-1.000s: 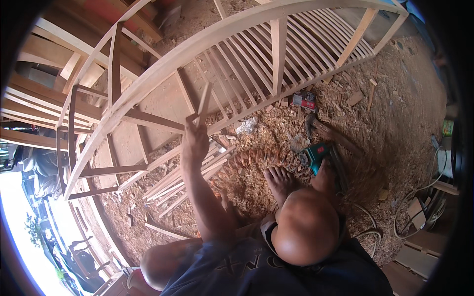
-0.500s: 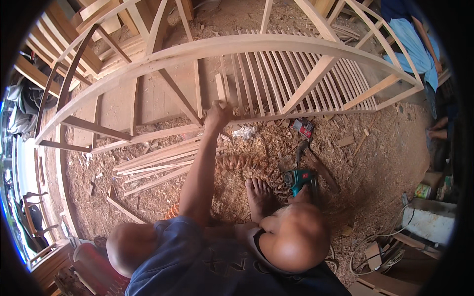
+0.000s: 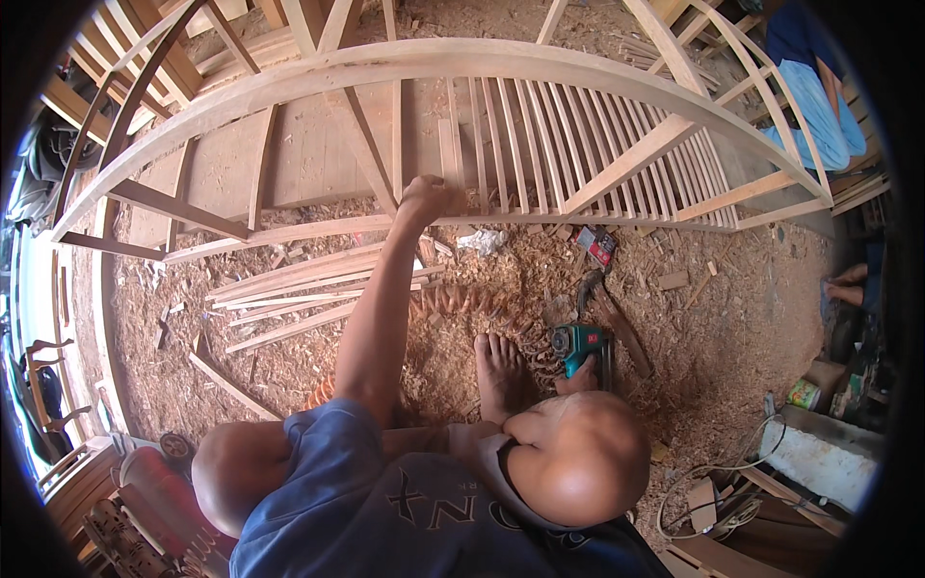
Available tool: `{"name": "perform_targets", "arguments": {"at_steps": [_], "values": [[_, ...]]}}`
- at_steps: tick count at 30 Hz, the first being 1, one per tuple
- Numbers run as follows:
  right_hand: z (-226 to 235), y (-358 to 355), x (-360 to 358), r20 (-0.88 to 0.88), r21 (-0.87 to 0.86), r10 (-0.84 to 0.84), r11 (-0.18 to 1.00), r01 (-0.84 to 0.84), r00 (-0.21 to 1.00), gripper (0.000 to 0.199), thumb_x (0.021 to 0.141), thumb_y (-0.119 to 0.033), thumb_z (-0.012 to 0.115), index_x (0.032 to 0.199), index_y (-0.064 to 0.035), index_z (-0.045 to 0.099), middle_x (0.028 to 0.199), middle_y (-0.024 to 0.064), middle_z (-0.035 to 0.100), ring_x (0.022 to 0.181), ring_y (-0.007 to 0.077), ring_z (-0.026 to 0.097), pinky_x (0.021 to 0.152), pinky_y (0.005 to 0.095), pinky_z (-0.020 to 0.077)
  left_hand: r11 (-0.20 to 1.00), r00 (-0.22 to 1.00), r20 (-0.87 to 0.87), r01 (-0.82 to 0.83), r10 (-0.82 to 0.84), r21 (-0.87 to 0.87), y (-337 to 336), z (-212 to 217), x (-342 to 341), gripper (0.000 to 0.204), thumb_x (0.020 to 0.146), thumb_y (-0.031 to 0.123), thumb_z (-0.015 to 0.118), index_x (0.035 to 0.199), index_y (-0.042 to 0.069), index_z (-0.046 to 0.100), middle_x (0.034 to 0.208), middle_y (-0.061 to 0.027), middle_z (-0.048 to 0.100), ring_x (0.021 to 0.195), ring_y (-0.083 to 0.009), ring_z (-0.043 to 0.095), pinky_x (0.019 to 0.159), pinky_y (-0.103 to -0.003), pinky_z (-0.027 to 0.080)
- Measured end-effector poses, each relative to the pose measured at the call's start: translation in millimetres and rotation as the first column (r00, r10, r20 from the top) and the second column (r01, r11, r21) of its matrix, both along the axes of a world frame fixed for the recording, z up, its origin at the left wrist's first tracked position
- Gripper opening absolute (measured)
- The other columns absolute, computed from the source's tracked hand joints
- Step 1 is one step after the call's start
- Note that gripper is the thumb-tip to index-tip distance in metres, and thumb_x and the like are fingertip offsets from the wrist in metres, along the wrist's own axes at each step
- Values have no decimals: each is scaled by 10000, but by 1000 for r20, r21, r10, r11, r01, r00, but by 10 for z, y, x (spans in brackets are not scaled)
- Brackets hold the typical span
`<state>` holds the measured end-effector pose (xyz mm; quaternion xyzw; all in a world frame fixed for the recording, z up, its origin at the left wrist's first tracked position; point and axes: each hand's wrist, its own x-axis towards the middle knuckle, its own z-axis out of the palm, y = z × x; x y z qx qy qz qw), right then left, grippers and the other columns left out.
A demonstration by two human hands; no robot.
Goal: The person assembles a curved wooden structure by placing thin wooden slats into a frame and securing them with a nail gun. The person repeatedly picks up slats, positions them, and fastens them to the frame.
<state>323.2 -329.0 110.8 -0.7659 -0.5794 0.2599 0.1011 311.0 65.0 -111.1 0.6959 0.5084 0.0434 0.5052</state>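
Observation:
My left hand (image 3: 429, 199) reaches forward to the lower rail (image 3: 328, 235) of a curved wooden frame (image 3: 405, 65). Its fingers are closed around the near end of a short flat wood piece (image 3: 450, 154), which stands beside the first of several thin slats (image 3: 525, 144). Down by my right knee, my right hand (image 3: 578, 379) is wrapped around the handle of a teal and black nail gun (image 3: 581, 344). Part of that hand is hidden behind the knee.
Loose wooden strips (image 3: 299, 289) lie on the shavings at left. A hammer (image 3: 617, 323), a red packet (image 3: 594, 245) and a coiled orange hose (image 3: 453, 301) lie near my foot. Another person (image 3: 819, 106) is at far right, by a white block (image 3: 819, 453).
The short wood piece has gone from slightly tilted to nearly in line with the slats, with my left hand still on it. The nail gun stays by my knee; the view has shifted slightly.

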Motion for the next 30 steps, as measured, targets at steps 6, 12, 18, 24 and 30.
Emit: {"name": "perform_targets", "arguments": {"at_steps": [6,12,18,24,30], "values": [[-4,34,12,-72,-113,22,993,-30,997,224,848,-306,614,956,-195,776,955,18,741,891,203,695,814,321,521,998,1000,-8,8,-7,67,-120,163,-47,505,846,305,733,1244,0,678,1154,-211,727,1095,-310,705,970,-370,542],[46,121,61,15,-264,169,951,-159,986,260,863,-304,611,1064,-203,742,998,30,734,928,224,699,856,341,526,999,999,-35,33,-32,26,-190,207,-37,509,869,309,731,1295,44,647,1167,-175,727,1066,-271,712,946,-409,555],[341,554,226,-293,-548,206,764,-341,934,349,913,-309,569,1229,-194,663,1129,66,690,990,230,687,873,379,539,750,982,178,-161,59,641,-645,328,-114,474,911,298,726,1204,-29,549,868,-179,692,741,-273,695,680,-428,577],[446,916,163,-275,-810,-69,554,-192,959,415,929,-427,552,1246,-181,658,1149,65,696,981,232,696,883,383,540,684,797,602,-418,-39,598,-1238,220,-681,207,1007,235,611,871,78,617,713,-62,608,612,-174,542,542,-349,449],[347,970,86,-223,-818,-29,549,-171,974,459,932,-485,534,1230,-162,667,1132,69,711,947,236,714,873,382,549,722,774,159,-631,614,283,-1047,-350,-1685,297,1070,279,507,926,83,678,851,-77,612,777,-161,537,704,-330,476]]}}
